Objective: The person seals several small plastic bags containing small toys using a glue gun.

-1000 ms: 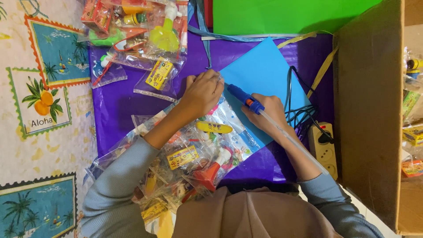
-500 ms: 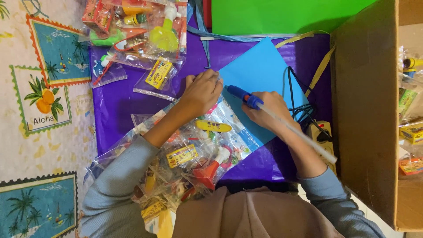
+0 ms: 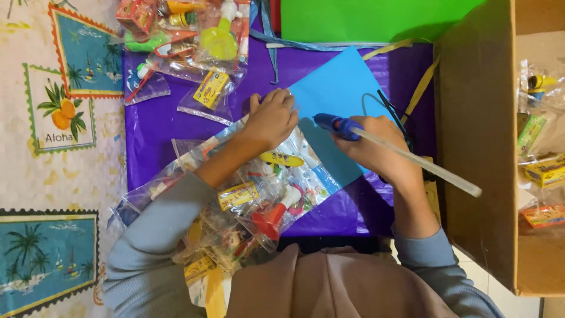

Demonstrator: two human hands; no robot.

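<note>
My right hand grips a blue glue gun with a long translucent glue stick jutting out behind it toward the right. Its nozzle points left over a light blue paper sheet lying on purple wrapping. My left hand presses down on the left edge of the blue sheet and on a clear plastic bag of small toys. Several more such bags lie under my left forearm.
Several toy bags are piled at the top left. A green sheet lies at the top. An open cardboard box stands at the right, holding small packets. A black cord runs across the blue paper.
My right hand has tilted the glue gun, so the glue stick now shows long toward the right. The left hand stays pressed in place.
</note>
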